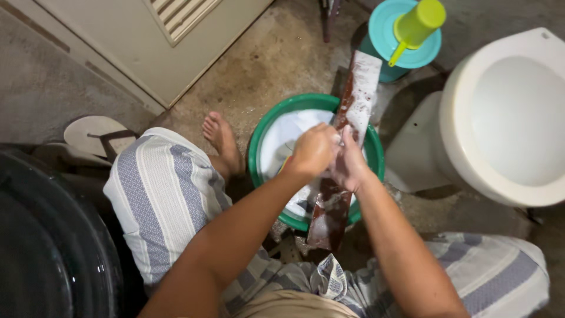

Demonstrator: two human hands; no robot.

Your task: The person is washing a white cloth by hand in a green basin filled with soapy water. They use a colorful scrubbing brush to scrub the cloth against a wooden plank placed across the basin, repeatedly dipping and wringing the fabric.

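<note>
Seen from above, the left hand [315,150] and right hand [348,160] press together, both fists closed on white cloth [337,139] against a soapy wooden washboard [347,135]. The board slants across a green basin [259,150] directly beneath the hands, beside a toilet [506,118].

A soapy wooden board [344,150] lies across the green basin [265,138], splitting its open water into left and right. A toilet [506,118] crowds the right, a teal bucket [385,35] the far edge (lid on, dipper atop); bare floor [265,59] lies far left.
</note>
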